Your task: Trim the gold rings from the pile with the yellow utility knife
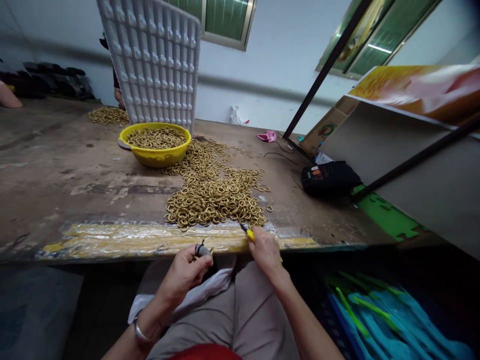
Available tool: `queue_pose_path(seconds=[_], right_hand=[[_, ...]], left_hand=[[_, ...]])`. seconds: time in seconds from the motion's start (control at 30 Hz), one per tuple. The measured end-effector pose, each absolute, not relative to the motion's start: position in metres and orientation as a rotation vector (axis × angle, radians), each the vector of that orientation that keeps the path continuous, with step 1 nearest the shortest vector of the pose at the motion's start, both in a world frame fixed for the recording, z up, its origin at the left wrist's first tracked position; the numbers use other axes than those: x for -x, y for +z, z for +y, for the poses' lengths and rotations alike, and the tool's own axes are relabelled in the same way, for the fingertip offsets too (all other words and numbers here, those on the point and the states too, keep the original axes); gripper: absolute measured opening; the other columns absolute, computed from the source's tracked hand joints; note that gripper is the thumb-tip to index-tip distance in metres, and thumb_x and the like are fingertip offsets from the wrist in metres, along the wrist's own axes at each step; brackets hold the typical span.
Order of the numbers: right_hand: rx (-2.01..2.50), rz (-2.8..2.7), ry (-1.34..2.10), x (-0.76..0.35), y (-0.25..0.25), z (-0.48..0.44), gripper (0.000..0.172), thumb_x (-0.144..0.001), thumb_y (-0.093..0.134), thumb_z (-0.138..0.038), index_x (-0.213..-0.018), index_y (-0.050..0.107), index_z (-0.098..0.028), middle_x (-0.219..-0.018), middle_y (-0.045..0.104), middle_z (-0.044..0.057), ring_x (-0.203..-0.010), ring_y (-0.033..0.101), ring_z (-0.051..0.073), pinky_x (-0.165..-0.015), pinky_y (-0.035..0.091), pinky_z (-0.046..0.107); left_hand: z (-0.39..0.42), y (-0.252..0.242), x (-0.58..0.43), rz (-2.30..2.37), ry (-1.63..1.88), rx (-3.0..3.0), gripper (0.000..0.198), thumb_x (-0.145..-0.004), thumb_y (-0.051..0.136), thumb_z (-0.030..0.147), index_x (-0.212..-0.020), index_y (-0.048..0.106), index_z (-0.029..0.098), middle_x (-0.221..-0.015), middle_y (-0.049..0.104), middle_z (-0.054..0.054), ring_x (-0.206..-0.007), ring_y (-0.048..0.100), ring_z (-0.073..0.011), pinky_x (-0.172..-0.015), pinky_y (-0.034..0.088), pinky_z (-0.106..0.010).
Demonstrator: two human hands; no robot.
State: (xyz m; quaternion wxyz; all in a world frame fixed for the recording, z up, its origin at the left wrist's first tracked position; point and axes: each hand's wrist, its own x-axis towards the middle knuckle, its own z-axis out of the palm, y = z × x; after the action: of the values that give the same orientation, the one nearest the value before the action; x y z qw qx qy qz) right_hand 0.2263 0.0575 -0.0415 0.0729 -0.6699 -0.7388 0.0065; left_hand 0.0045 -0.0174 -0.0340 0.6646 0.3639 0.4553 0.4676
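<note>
Brass-coloured rings (213, 197) lie in a wide heap near the table's front edge. In front of it, my left hand (187, 272) pinches a ring (211, 253); a grey wrap with a black tie covers one of its fingers. My right hand (267, 251) is closed around a yellow-handled tool (250, 234), whose dark tip points at the heap's front edge. Behind the heap at the left, a yellow basin (157, 159) is filled with more rings.
A grey ribbed plastic panel (157, 65) stands upright behind the basin. On the right are a black pouch (328, 178), dark metal bars and a pink item (266, 136). Another person's hand (119, 97) shows at the back left, near a smaller ring pile (108, 115).
</note>
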Motion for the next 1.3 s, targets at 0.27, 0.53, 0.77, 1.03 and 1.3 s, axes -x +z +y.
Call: queue_pose_path(seconds=[0.27, 0.53, 0.77, 1.03, 1.3], right_hand=[[2.093, -2.238, -0.030, -0.234, -0.046, 0.075, 0.011, -0.091, 0.052, -0.021, -0.088, 0.061, -0.015, -0.091, 0.066, 0.009, -0.078, 0.062, 0.018, -0.064, 0.033, 0.027], [2.144, -2.251, -0.019, -0.236, -0.039, 0.090, 0.014, -0.091, 0.052, -0.025, -0.089, 0.060, -0.014, -0.088, 0.067, 0.011, -0.078, 0.063, 0.020, -0.061, 0.032, 0.027], [1.944, -2.307, -0.115, -0.229, -0.030, 0.087, 0.005, -0.085, 0.055, -0.018, -0.082, 0.057, -0.016, -0.079, 0.062, 0.006, -0.069, 0.057, 0.016, -0.060, 0.030, 0.026], [1.315, -1.996, 0.704, -0.186, -0.021, 0.067, 0.026, -0.088, 0.051, -0.037, -0.071, 0.056, -0.018, -0.064, 0.051, -0.001, -0.060, 0.044, 0.012, -0.057, 0.034, 0.023], [1.178, -1.534, 1.342, -0.149, -0.017, 0.043, 0.032, -0.082, 0.062, -0.049, -0.075, 0.057, -0.018, -0.051, 0.042, -0.006, -0.044, 0.034, 0.008, -0.043, 0.027, 0.021]], left_hand=[[-0.012, -0.043, -0.007, 0.916, 1.163, -0.622, 0.029, -0.074, 0.073, 0.034, -0.082, 0.052, 0.016, -0.073, 0.058, 0.000, -0.045, 0.035, -0.0021, -0.038, 0.018, -0.014], [-0.010, -0.043, 0.006, 0.630, 1.025, -0.288, 0.031, -0.078, 0.068, 0.040, -0.079, 0.057, 0.011, -0.067, 0.054, -0.001, -0.045, 0.039, -0.0023, -0.035, 0.018, -0.012], [-0.011, -0.046, -0.003, 0.723, 1.047, -0.348, 0.032, -0.075, 0.073, 0.036, -0.067, 0.050, 0.015, -0.054, 0.046, 0.005, -0.039, 0.032, -0.0019, -0.034, 0.014, -0.013], [-0.012, -0.032, -0.005, 0.736, 1.154, -0.485, 0.024, -0.075, 0.072, 0.031, -0.083, 0.059, 0.013, -0.068, 0.058, 0.001, -0.041, 0.035, -0.0017, -0.034, 0.017, -0.013], [-0.004, -0.023, 0.005, 0.778, 1.262, -0.543, 0.027, -0.078, 0.069, 0.037, -0.084, 0.054, 0.016, -0.066, 0.057, 0.002, -0.040, 0.035, -0.0016, -0.034, 0.017, -0.013]])
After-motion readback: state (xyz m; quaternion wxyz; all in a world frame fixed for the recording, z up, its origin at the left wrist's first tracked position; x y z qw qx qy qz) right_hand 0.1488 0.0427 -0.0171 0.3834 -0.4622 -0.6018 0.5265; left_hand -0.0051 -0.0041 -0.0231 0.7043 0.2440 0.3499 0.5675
